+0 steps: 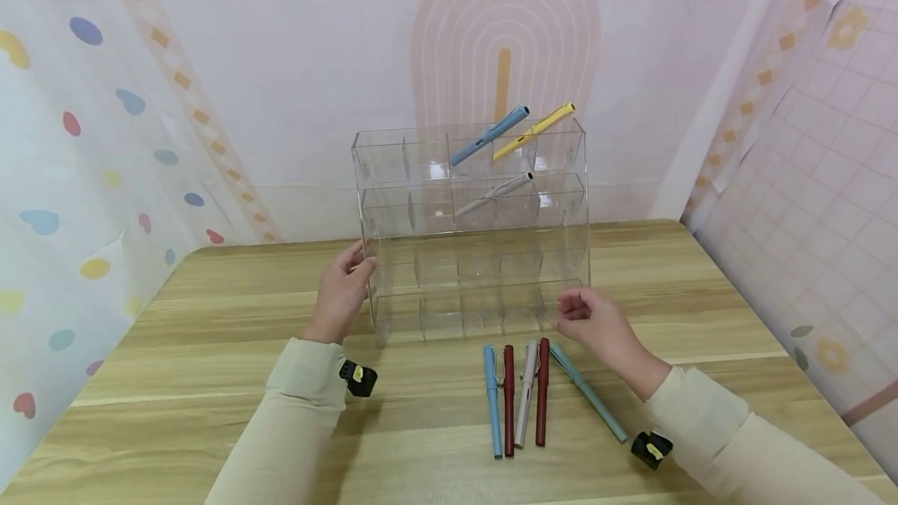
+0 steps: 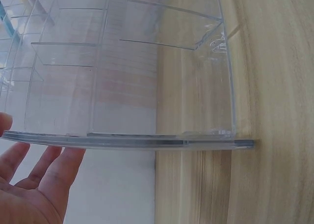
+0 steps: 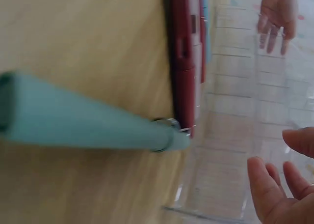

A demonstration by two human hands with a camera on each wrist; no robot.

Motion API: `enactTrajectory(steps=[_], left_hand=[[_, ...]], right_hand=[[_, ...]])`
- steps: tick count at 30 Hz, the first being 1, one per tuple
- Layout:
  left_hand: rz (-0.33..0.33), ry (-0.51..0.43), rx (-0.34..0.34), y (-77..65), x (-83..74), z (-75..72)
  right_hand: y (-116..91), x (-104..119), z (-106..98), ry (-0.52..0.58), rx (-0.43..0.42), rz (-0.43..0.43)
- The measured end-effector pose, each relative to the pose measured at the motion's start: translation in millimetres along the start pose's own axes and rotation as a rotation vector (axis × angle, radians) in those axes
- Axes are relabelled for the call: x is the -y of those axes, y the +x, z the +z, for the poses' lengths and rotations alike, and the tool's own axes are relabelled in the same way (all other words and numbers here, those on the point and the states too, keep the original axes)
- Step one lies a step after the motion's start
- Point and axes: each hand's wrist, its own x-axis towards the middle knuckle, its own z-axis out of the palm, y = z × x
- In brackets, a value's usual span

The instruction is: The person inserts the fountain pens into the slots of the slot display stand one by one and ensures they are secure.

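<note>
A clear acrylic pen rack [image 1: 484, 244] with stepped rows of compartments stands upright on the table. At its left side, my left hand [image 1: 342, 287] holds the side panel, thumb on one face and fingers on the other, as the left wrist view shows. My right hand [image 1: 596, 326] is by the rack's lower right corner, its fingers loosely bent and apart from the thumb [image 3: 300, 141], with nothing between them. A blue pen [image 1: 491, 135] and a yellow pen [image 1: 536, 131] lean in the top row. One row lower leans a pale grey pen [image 1: 494, 195].
In front of the rack lie a light blue pen [image 1: 494, 404], two dark red pens [image 1: 542, 392] and a pale lilac pen [image 1: 526, 396], side by side. A teal pen [image 1: 589, 394] lies slanted below my right hand. Patterned curtains [image 1: 295, 61] surround the wooden table [image 1: 210, 365].
</note>
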Motion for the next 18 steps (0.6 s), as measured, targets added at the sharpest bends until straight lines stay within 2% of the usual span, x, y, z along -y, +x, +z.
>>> enactTrajectory(steps=[9,18], left_hand=[[-0.007,0.010,-0.003,-0.1,-1.5,0.2],[0.005,0.011,-0.004,-0.5,-0.3,0.0]], right_hand=[[-7,-14,5,-0.067,0.147,0.014],[-7,-21,10,-0.158,0.179,0.045]])
